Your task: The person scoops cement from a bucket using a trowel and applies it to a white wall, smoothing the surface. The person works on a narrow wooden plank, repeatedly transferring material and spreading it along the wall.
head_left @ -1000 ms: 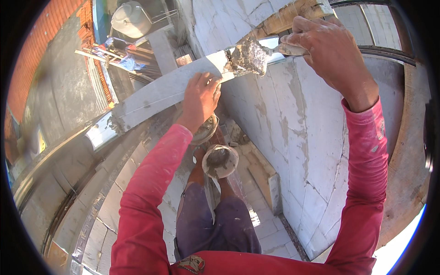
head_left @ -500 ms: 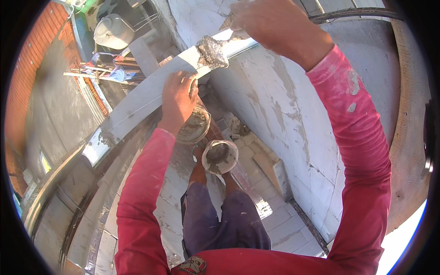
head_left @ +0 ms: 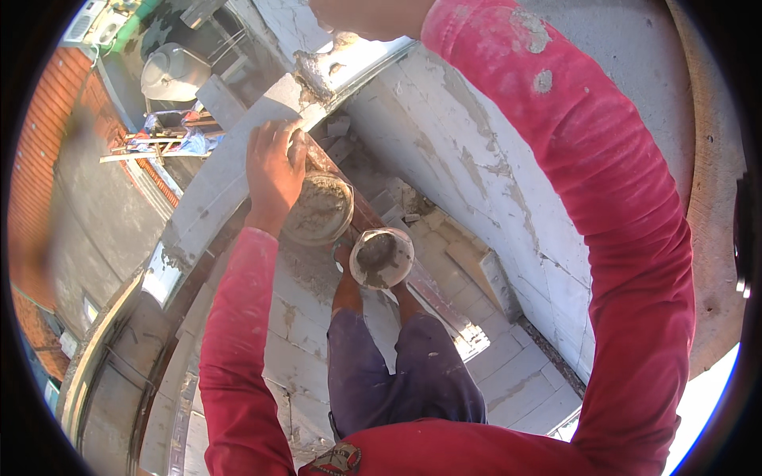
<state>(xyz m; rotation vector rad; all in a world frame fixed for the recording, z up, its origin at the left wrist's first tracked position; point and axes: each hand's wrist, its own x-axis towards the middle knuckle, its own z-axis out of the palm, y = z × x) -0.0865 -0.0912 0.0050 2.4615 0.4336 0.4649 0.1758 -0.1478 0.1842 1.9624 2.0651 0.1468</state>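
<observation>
1. Mortar lump [head_left: 313, 77], grey, rough and ragged at its edges, sits at the sunlit stretch of the pale ledge [head_left: 213, 176]; its shaded side looks darker and grainy, and a smaller brownish clod lies beside it.
2. Right hand [head_left: 373, 17] is above and to the right of the lump, cut off by the upper edge; I cannot tell how its fingers are closed or on what.
3. Left hand [head_left: 275, 168] rests on the ledge's near edge, below and left of the lump; its fingers lie slightly bent over the surface, the thumb a little apart from them.
4. Below stand 2 buckets: the large bucket [head_left: 313, 240], holding grey mortar, is just under the left hand; the small bucket [head_left: 403, 255], smeared inside, is nearer the person's legs.
5. Farther right rises a block wall [head_left: 444, 131] streaked with mortar; far left, beyond the ledge, is an orange corrugated roof [head_left: 49, 151].
</observation>
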